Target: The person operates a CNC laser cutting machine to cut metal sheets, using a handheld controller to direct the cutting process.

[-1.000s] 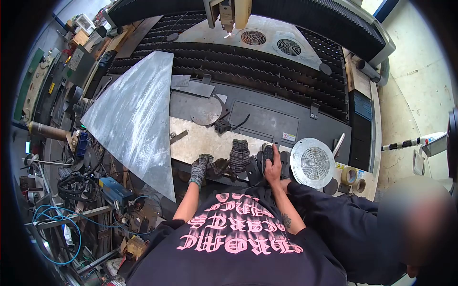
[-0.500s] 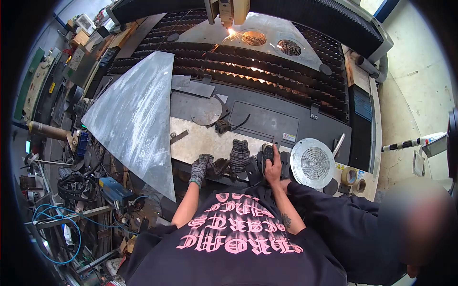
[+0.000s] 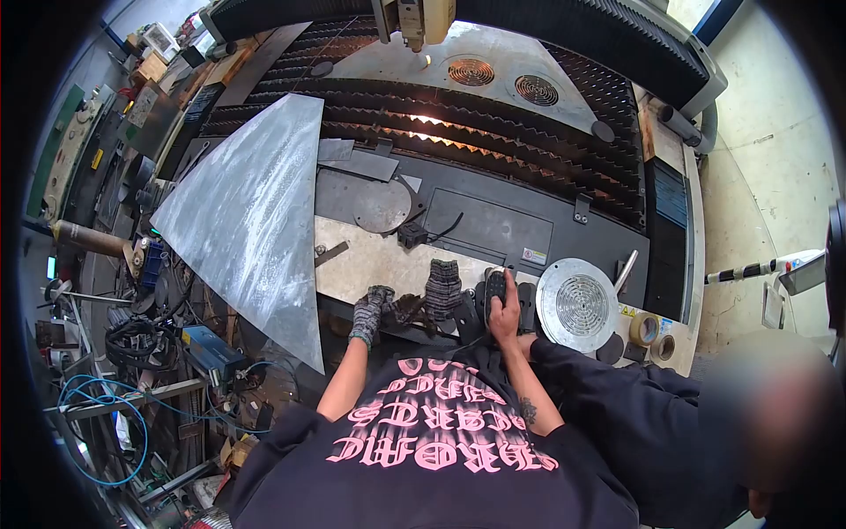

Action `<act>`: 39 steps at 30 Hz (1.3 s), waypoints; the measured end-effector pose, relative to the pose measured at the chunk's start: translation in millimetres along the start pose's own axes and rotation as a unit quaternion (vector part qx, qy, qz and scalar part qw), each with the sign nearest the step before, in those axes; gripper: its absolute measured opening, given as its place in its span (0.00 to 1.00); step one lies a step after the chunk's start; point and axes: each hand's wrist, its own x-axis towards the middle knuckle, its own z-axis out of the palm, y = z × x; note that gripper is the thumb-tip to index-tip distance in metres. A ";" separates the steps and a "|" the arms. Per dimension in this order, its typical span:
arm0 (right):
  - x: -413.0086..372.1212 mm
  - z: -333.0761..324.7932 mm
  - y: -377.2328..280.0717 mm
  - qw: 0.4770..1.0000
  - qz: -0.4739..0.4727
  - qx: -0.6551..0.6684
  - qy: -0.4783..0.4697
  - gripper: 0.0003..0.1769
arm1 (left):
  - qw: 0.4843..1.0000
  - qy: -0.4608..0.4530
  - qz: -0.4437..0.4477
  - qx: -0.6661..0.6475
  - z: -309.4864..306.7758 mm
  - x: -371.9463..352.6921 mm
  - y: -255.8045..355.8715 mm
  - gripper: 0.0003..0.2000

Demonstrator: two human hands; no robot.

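My left hand (image 3: 371,312) wears a grey knitted glove and rests at the front edge of the metal-topped bench (image 3: 352,269). Its fingers are curled; whatever may be in them is hidden. Bare, my right hand (image 3: 505,317) is wrapped round a black handheld remote control (image 3: 495,284) with buttons, the thumb lying along it. Between my hands lie a striped knitted glove (image 3: 443,286) and a darker, crumpled glove (image 3: 407,309). A round metal disc with a slotted ring pattern (image 3: 577,304) is to the right of my right hand.
Beyond the bench is a cutting machine with a cutting head (image 3: 412,31) over a sheet (image 3: 388,66) on toothed slats. A large pointed metal sheet (image 3: 256,212) juts out at left. A co-worker's dark sleeve (image 3: 608,388) reaches in from the right, near tape rolls (image 3: 644,329).
The bright sparks under the cutting head have gone, and the head has shifted slightly left. A glow remains below the slats. Both my hands stay in place.
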 end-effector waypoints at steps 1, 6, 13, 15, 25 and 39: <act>-0.1 0.0 0.5 1.000 0.001 0.000 0.001 0.35 | 1.000 0.003 0.006 0.014 0.5 -2.8 3.3 0.20; -0.2 0.7 1.2 1.000 -0.002 -0.002 0.002 0.35 | 1.000 0.008 0.022 0.011 3.3 -9.9 11.4 0.17; 0.2 1.1 1.6 1.000 -0.003 -0.002 0.003 0.35 | 1.000 0.003 0.013 0.006 -0.1 -1.2 1.4 0.17; 0.2 0.9 2.0 1.000 -0.004 -0.003 0.004 0.35 | 1.000 0.010 0.012 0.021 -1.9 2.2 -3.5 0.17; -1.0 0.5 3.5 1.000 -0.003 -0.002 0.002 0.35 | 0.999 -0.004 0.005 -0.033 -5.6 12.9 -20.0 0.20; 0.6 0.0 0.5 1.000 -0.015 -0.008 0.006 0.35 | 0.990 0.024 0.051 0.128 -4.3 4.7 -3.7 0.22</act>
